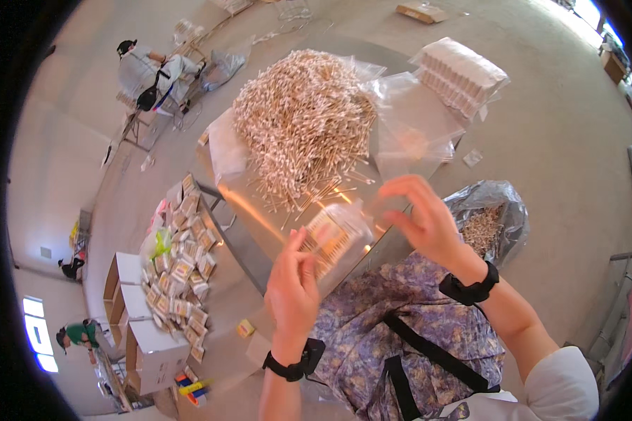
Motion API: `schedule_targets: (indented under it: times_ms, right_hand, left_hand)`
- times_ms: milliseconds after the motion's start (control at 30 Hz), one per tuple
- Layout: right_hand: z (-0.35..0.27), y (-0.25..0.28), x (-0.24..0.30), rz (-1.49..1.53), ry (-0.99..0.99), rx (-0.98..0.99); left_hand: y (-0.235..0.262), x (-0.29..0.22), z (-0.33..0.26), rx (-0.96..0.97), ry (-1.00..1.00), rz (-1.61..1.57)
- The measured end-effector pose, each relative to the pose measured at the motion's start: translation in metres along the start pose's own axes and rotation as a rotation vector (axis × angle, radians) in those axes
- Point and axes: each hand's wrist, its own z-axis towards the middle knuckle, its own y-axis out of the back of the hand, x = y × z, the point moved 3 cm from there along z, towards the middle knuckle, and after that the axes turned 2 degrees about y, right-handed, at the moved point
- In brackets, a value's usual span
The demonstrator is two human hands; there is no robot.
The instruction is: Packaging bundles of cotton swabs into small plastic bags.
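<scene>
My left hand [292, 295] grips a clear plastic packet of cotton swabs [330, 235] by its near left side, above the table's front edge. Wooden sticks and a printed label show through the film. To the right of the packet, my right hand [423, 219] is raised with thumb and fingers apart, holding nothing. Beyond both hands rises a big heap of loose cotton swabs [305, 116], white-tipped with wooden sticks; some have strayed to its near edge. Clear empty plastic bags [411, 116] lie flat to the right of the heap.
Many filled swab packets [182, 274] are piled left of the table, beside an open cardboard box [151, 351]. A grey plastic sack [509, 210] with loose swabs stands at right. A white wrapped bundle [463, 74] lies at the table's far right. Other people [154, 74] work at the left.
</scene>
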Motion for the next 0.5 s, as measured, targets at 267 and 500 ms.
schedule_targets:
  times_ms: [267,500]
  right_hand:
    - [-0.055,-0.044,-0.061,0.483,-0.646,-0.082]
    - [-0.059,-0.084,-0.094,0.395,-0.618,0.02]
  left_hand:
    - [0.003,0.089,-0.022,-0.407,0.641,-0.476]
    - [-0.053,0.122,-0.066,-0.095,0.836,-0.289]
